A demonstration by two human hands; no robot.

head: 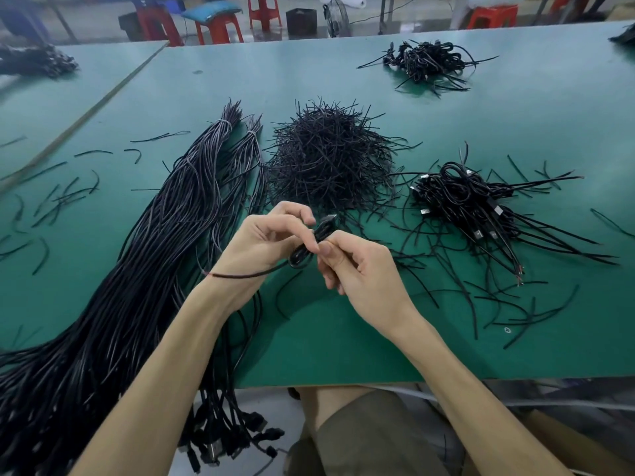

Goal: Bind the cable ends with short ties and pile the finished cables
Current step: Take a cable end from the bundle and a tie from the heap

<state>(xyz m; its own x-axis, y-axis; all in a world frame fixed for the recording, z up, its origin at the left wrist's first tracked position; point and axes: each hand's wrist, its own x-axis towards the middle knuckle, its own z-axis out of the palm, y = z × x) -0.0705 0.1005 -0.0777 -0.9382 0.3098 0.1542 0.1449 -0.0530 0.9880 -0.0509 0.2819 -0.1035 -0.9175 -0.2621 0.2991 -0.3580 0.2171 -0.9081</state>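
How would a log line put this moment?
step: binding cable end | left hand: holds folded cable | right hand: pinches it | tie heap: behind hands | finished pile: to the right

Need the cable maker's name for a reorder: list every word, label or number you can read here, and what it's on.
No readable text anywhere.
The folded black cable, the black plugs below the green table and the dark box behind show nothing legible: too small or blurred.

Head-worn view, forward-down over table point(326, 338)
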